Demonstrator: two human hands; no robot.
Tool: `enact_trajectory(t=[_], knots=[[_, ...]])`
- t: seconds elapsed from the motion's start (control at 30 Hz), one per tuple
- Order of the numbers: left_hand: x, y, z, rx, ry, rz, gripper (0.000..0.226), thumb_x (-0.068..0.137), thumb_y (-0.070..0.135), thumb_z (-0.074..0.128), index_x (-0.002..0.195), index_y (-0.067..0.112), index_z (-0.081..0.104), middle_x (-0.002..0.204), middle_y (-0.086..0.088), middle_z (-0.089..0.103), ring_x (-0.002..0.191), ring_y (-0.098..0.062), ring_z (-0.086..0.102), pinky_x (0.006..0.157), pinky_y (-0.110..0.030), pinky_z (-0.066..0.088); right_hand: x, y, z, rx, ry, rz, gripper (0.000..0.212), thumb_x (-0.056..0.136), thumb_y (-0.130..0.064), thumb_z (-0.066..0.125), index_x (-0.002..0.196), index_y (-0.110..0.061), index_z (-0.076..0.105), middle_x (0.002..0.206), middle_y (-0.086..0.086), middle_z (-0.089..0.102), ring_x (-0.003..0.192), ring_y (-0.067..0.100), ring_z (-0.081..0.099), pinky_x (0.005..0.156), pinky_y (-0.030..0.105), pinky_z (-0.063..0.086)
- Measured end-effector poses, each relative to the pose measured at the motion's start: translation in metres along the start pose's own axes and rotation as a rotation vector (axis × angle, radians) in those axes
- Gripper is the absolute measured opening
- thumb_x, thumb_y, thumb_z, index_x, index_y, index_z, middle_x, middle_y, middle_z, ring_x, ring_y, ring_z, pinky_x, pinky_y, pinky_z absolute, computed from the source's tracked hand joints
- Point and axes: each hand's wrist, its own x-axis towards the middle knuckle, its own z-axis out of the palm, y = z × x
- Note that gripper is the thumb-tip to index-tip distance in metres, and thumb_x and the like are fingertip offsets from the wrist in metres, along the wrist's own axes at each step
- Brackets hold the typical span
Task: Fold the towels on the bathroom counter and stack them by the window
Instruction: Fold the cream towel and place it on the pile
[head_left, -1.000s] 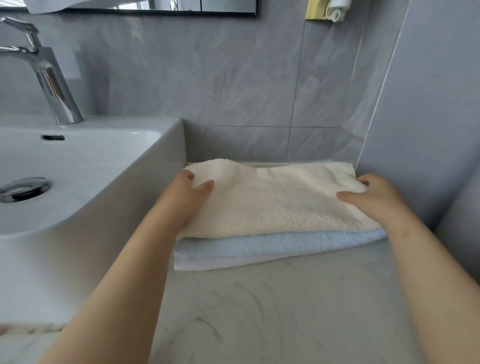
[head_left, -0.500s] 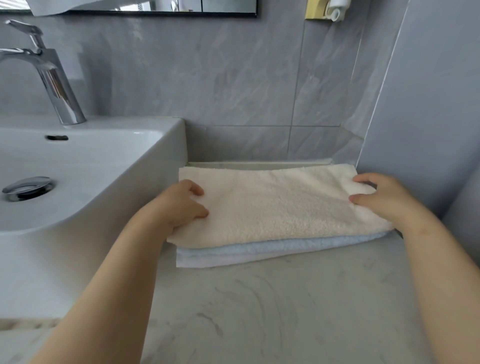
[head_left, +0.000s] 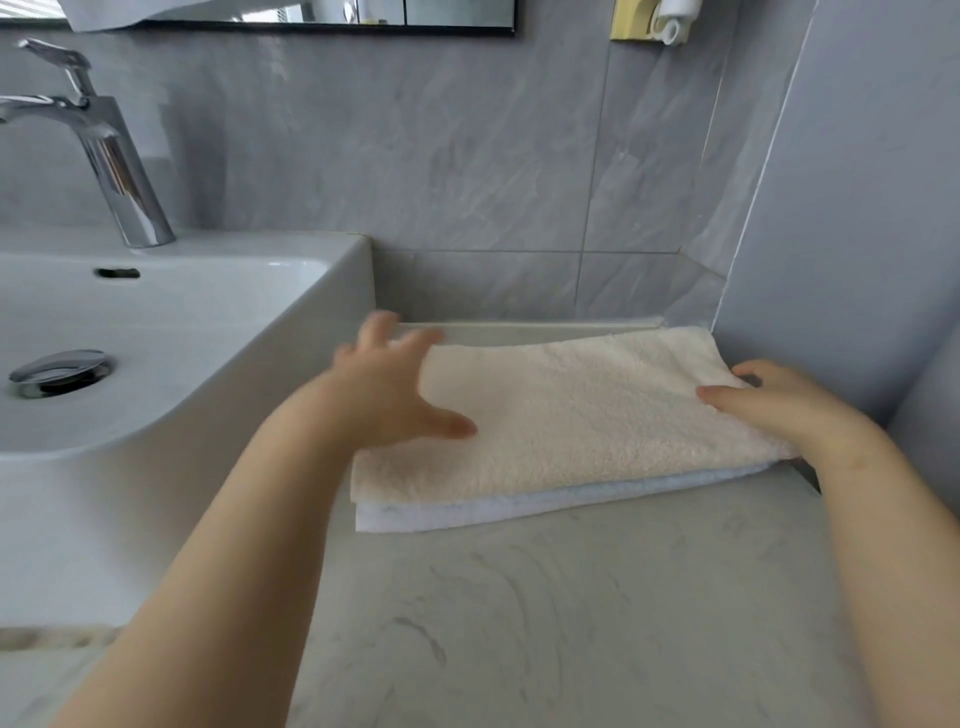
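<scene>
- I've got the cream towel folded flat, lying on top of a pale blue towel. The stack sits on the marble counter, pushed toward the 1 o'clock corner.
- Left hand is at the stack's 9 o'clock end with the fingers splayed wide and gripping nothing. Only the thumb lies on the cream pile, and the hand is blurred, so I read it as mid-sweep.
- Right hand is at the 3 o'clock end. The thumb lies on top and the other fingers curl round the end edge, pinching the cream towel against the side wall.
- The edges aren't square: blue shows along the 6 o'clock side, and the cream layer hangs past it at 9 o'clock.
- Risk one, as I see it: a fast flat swipe from the left could drag the top layer on the terry below, skewing it or rucking the fold open.
- Risk two: if the right hand lets go unevenly, that pinched end could spring up against the wall.
- Risk three: the basin wall sits just beside the 9 o'clock end, so a shove that way would bunch the towels.
- There's no window in view, so I can't confirm this is the right spot.
</scene>
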Motion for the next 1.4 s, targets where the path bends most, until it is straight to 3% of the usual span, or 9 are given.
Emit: enact_trajectory(t=[0.13, 0.23, 0.4, 0.5, 0.6, 0.7, 0.83, 1.17, 1.4], knots=[[-0.001, 0.022, 0.032, 0.233, -0.323, 0.217, 0.102, 0.068, 0.053, 0.075, 0.146, 0.044, 0.008, 0.155, 0.013, 0.006, 0.144, -0.022, 0.01, 0.113, -0.054, 0.019, -0.004, -0.005, 0.002, 0.013, -0.03, 0.006, 0.037, 0.086, -0.029, 0.065, 0.114, -0.008, 0.053, 0.108, 0.009, 0.055, 0.093, 0.023, 0.05, 0.079, 0.035, 0.038], [0.011, 0.014, 0.042, 0.319, -0.254, 0.187, 0.096, 0.072, 0.044, 0.074, 0.145, 0.046, 0.01, 0.153, 0.011, 0.012, 0.143, -0.021, 0.01, 0.112, -0.059, 0.014, -0.004, -0.006, 0.002, 0.08, 0.02, -0.004, 0.036, 0.085, -0.021, 0.065, 0.116, -0.008, 0.053, 0.118, 0.012, 0.054, 0.096, 0.024, 0.049, 0.089, 0.038, 0.04], [0.023, -0.008, 0.044, 0.306, 0.152, -0.008, 0.069, 0.078, 0.035, 0.068, 0.138, 0.04, 0.035, 0.148, 0.001, 0.024, 0.135, -0.028, 0.021, 0.106, -0.046, 0.023, -0.001, -0.013, 0.015, 0.492, 0.118, 0.052, 0.044, 0.087, -0.014, 0.062, 0.129, -0.01, 0.048, 0.129, 0.009, 0.05, 0.1, 0.02, 0.046, 0.08, 0.032, 0.041], [0.027, -0.011, 0.058, 0.146, 0.63, -0.102, 0.038, 0.08, 0.008, 0.062, 0.116, 0.019, 0.056, 0.112, -0.012, 0.045, 0.095, -0.032, 0.045, 0.078, -0.038, 0.036, 0.0, -0.019, 0.027, 0.724, 0.115, 0.055, 0.041, 0.085, -0.008, 0.063, 0.123, -0.01, 0.05, 0.128, 0.013, 0.051, 0.1, 0.02, 0.05, 0.074, 0.034, 0.048], [0.035, -0.01, 0.066, -0.072, 0.542, -0.113, 0.017, 0.085, 0.008, 0.053, 0.1, 0.014, 0.046, 0.096, -0.006, 0.041, 0.08, -0.029, 0.046, 0.064, -0.032, 0.036, -0.003, -0.025, 0.039, 0.338, 0.259, -0.171, 0.033, 0.078, -0.007, 0.069, 0.108, -0.014, 0.059, 0.119, 0.01, 0.05, 0.103, 0.02, 0.047, 0.081, 0.024, 0.035], [0.042, -0.011, 0.079, -0.084, 0.412, -0.032, 0.024, 0.086, 0.024, 0.057, 0.106, 0.014, 0.047, 0.103, -0.007, 0.046, 0.098, -0.03, 0.048, 0.078, -0.034, 0.042, -0.011, -0.037, 0.049, -0.093, 0.33, -0.376, 0.018, 0.074, -0.019, 0.07, 0.087, -0.025, 0.06, 0.105, 0.004, 0.049, 0.109, 0.028, 0.045, 0.087, 0.027, 0.03], [0.049, -0.017, 0.087, -0.034, 0.399, -0.064, 0.042, 0.086, 0.034, 0.057, 0.122, 0.018, 0.044, 0.124, -0.007, 0.042, 0.118, -0.029, 0.038, 0.095, -0.036, 0.037, -0.014, -0.039, 0.068, -0.459, 0.211, -0.416, 0.03, 0.084, -0.035, 0.057, 0.114, -0.038, 0.057, 0.123, -0.007, 0.051, 0.12, 0.021, 0.039, 0.097, 0.033, 0.024], [0.06, -0.023, 0.091, 0.101, 0.177, -0.012, 0.062, 0.095, 0.049, 0.035, 0.149, 0.031, 0.011, 0.154, 0.007, 0.013, 0.144, -0.02, 0.004, 0.114, -0.048, 0.013, 0.002, -0.034, 0.093, -0.553, 0.21, -0.318, 0.041, 0.1, -0.03, 0.034, 0.14, -0.04, 0.035, 0.151, -0.007, 0.03, 0.143, 0.025, 0.011, 0.112, 0.054, 0.002], [0.046, -0.018, 0.089, 0.041, 0.314, -0.047, 0.059, 0.089, 0.042, 0.048, 0.143, 0.03, 0.029, 0.143, 0.0, 0.035, 0.133, -0.023, 0.029, 0.107, -0.041, 0.025, -0.034, -0.042, 0.099, -0.455, 0.221, -0.394, 0.052, 0.091, -0.035, 0.048, 0.141, -0.032, 0.035, 0.15, -0.004, 0.028, 0.137, 0.021, 0.023, 0.109, 0.044, 0.014]])
